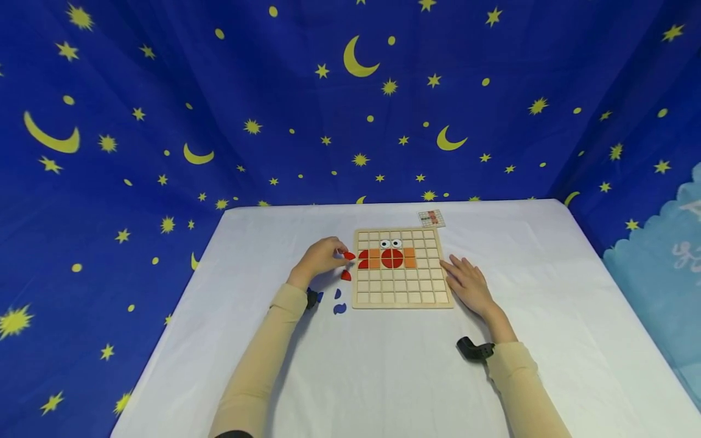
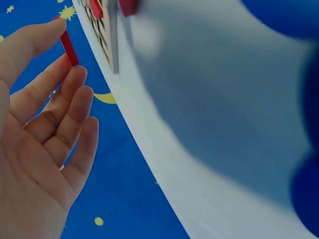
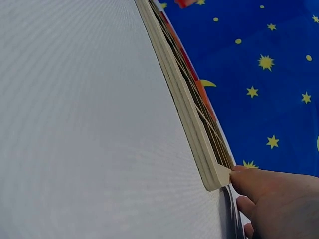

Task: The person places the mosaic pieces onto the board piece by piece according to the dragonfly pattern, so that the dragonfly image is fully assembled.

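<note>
The left hand [image 1: 322,257] pinches a red piece [image 1: 349,256] beside the board [image 1: 402,306]; the right hand [image 1: 468,285], fingers relaxed, touches the opposite edge. That fingertip hold could let the piece slip (a nudge might shift the board, too). Pale cloth [image 1: 652,267] lettering [image 1: 686,254]: unreadable.

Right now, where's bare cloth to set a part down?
Free: white cloth on the near side of the grid board, between left sleeve and right wrist camera; also right of the right hand. Crowded: the board's left edge, with the left hand, red pieces and blue pieces.
</note>
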The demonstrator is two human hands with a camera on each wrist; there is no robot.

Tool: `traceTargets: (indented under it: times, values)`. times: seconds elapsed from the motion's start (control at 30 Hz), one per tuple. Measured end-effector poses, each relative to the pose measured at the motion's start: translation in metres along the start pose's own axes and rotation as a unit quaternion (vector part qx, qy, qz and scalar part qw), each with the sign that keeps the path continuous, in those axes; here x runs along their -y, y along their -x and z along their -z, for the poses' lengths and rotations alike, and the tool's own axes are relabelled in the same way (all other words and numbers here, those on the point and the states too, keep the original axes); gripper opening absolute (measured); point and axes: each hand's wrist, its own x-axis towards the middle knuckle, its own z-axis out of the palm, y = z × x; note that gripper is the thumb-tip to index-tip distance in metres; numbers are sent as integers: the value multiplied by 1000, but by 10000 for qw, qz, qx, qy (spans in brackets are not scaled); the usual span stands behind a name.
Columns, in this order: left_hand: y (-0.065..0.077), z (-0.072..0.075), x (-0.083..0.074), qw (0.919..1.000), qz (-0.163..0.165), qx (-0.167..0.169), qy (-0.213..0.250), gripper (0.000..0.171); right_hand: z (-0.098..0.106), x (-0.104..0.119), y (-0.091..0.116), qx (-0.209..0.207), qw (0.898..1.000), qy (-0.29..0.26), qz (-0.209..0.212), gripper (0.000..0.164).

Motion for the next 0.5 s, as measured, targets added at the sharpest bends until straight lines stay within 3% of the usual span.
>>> traceTargets:
  times: [0.23, 0.5]
  values:
    - [-16, 0, -14, 9986, -391, 96, -350, 24, 2, 1, 0, 31, 10000, 3, -30, 48]
    - [-30, -3, -29, 9990, -326, 281, -87, 30, 3, 2, -1, 34, 10000, -39, -9, 48]
